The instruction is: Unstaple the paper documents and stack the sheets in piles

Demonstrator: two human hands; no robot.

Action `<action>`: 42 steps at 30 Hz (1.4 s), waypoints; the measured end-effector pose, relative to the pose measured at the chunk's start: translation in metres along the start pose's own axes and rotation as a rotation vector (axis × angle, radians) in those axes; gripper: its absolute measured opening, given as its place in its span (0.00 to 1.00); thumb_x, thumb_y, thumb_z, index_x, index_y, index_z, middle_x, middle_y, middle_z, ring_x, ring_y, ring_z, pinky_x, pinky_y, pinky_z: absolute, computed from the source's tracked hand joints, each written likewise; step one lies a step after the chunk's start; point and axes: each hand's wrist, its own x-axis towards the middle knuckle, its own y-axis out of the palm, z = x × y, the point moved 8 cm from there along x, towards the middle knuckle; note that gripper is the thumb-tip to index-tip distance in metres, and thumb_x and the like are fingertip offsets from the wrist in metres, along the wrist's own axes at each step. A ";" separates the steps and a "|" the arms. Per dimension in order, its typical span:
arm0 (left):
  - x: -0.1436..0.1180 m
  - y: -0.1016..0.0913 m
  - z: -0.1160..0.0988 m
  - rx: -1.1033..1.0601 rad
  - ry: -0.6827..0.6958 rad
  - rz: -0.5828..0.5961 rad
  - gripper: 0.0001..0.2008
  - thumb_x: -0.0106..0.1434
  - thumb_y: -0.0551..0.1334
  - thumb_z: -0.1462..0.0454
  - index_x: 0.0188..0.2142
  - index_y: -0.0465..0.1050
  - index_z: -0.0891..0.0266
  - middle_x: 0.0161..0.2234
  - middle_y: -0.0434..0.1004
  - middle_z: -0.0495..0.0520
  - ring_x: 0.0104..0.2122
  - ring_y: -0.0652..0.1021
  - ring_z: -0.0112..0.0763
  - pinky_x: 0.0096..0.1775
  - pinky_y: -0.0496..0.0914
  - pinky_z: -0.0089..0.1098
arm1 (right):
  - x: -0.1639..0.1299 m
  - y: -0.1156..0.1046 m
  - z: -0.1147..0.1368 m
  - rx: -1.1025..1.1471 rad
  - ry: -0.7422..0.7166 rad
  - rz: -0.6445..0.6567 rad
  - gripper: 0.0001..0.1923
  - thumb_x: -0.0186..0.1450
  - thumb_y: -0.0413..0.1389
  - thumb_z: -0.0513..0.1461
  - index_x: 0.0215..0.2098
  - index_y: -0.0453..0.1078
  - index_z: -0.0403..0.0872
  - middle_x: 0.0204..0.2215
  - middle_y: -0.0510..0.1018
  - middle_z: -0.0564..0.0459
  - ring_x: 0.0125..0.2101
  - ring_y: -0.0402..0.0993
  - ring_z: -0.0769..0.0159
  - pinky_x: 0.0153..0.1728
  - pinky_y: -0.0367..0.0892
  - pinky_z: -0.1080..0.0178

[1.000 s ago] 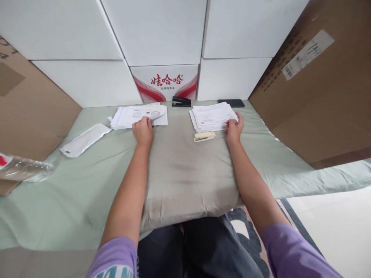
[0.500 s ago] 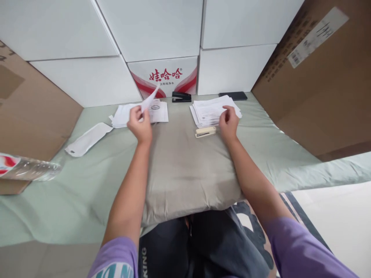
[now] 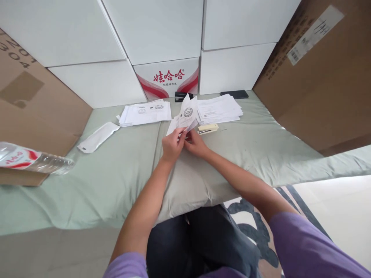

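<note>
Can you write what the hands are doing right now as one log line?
left hand: holds stamped sheet | right hand: holds it too | beside: cream stapler, paper piles

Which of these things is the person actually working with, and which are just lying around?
In use: stamped sheets held up by left hand and right hand; left paper pile; right paper pile; cream stapler.

Lying about: black stapler, phone, water bottle, white pouch, cardboard boxes.
</note>
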 end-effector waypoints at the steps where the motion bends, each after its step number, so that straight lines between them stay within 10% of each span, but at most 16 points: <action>1: 0.000 0.004 -0.001 0.019 0.034 0.026 0.16 0.71 0.57 0.52 0.46 0.79 0.57 0.38 0.85 0.56 0.32 0.82 0.31 0.37 0.73 0.29 | 0.001 -0.001 -0.002 0.052 0.013 -0.018 0.25 0.63 0.59 0.49 0.56 0.63 0.49 0.48 0.78 0.43 0.44 0.78 0.56 0.43 0.76 0.55; 10: -0.002 0.014 -0.011 0.026 0.161 0.045 0.13 0.71 0.58 0.57 0.48 0.79 0.58 0.42 0.85 0.58 0.38 0.84 0.33 0.40 0.74 0.30 | 0.001 -0.016 -0.010 0.283 0.081 -0.177 0.22 0.60 0.59 0.52 0.49 0.68 0.53 0.43 0.80 0.50 0.48 0.76 0.56 0.49 0.75 0.53; 17: -0.001 0.008 0.005 -0.009 -0.065 -0.041 0.16 0.72 0.55 0.52 0.46 0.76 0.58 0.36 0.83 0.55 0.29 0.81 0.30 0.33 0.71 0.29 | -0.002 -0.034 -0.025 0.274 0.200 -0.418 0.28 0.62 0.53 0.64 0.39 0.68 0.50 0.30 0.78 0.51 0.31 0.77 0.61 0.30 0.75 0.60; 22: -0.002 -0.009 0.019 -0.014 -0.222 -0.199 0.16 0.71 0.56 0.50 0.41 0.72 0.58 0.28 0.79 0.52 0.22 0.75 0.27 0.27 0.65 0.28 | -0.007 -0.041 -0.008 0.000 0.123 -0.427 0.29 0.65 0.49 0.64 0.31 0.71 0.49 0.28 0.78 0.49 0.35 0.76 0.58 0.42 0.73 0.55; 27: 0.002 0.005 0.005 0.033 -0.067 -0.006 0.17 0.72 0.54 0.51 0.48 0.74 0.58 0.41 0.84 0.60 0.39 0.83 0.36 0.41 0.72 0.32 | -0.008 -0.023 0.002 0.037 0.044 -0.241 0.26 0.63 0.55 0.62 0.41 0.73 0.50 0.34 0.80 0.49 0.39 0.76 0.58 0.45 0.73 0.55; 33: 0.001 0.013 -0.009 -0.011 0.089 0.137 0.19 0.75 0.48 0.58 0.58 0.70 0.55 0.52 0.82 0.57 0.49 0.81 0.34 0.47 0.73 0.32 | -0.005 -0.034 -0.008 0.085 0.078 -0.371 0.22 0.63 0.58 0.57 0.40 0.72 0.48 0.33 0.79 0.49 0.38 0.77 0.57 0.44 0.74 0.54; 39: 0.025 -0.031 0.028 -0.177 -0.100 -0.101 0.30 0.66 0.62 0.47 0.62 0.65 0.57 0.62 0.70 0.63 0.63 0.69 0.45 0.59 0.66 0.41 | 0.003 -0.054 -0.009 0.247 0.128 -0.382 0.20 0.58 0.60 0.51 0.44 0.74 0.50 0.40 0.82 0.48 0.51 0.75 0.52 0.49 0.73 0.52; 42: 0.031 -0.030 0.064 -0.376 -0.291 -0.023 0.26 0.62 0.65 0.44 0.50 0.74 0.59 0.48 0.79 0.59 0.52 0.78 0.44 0.51 0.72 0.38 | 0.008 -0.058 -0.016 0.340 0.229 -0.287 0.20 0.55 0.61 0.49 0.44 0.74 0.49 0.38 0.82 0.49 0.45 0.78 0.52 0.41 0.76 0.53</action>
